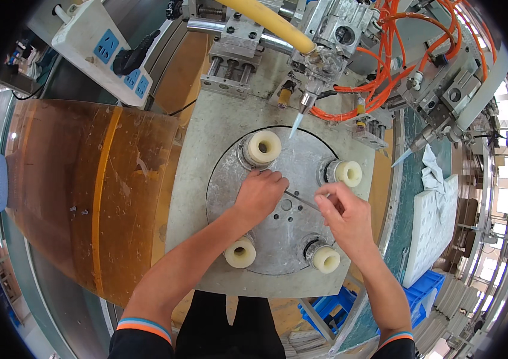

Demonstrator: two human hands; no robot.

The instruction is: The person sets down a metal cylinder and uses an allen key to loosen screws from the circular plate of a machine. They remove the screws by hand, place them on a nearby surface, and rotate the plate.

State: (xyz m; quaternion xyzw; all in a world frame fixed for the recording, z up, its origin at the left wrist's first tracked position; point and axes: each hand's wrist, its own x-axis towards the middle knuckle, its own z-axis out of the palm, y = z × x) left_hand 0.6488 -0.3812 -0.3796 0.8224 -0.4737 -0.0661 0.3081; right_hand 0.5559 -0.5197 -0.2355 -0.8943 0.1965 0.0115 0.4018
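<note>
A round grey metal turntable (254, 209) lies in front of me, bearing several cream plastic ring-topped fixtures. My left hand (262, 192) is closed beside the base of the far-left fixture (263, 148), its fingertips close against it. A thin grey metal rod (301, 200) runs from my left fingers across to my right hand (345, 215). The right fingers are pinched at the rod's other end, above the plate's right half. Whatever the rod meets inside my left hand is hidden. Another fixture (348, 173) stands just beyond my right hand.
Two nearer fixtures, one at left (240, 252) and one at right (325, 259), flank my forearms. A dispensing nozzle (296, 125) points down over the far rim. Orange air hoses (379, 90) loop at far right. A curved amber cover (86, 197) stands left, below a power strip (104, 51).
</note>
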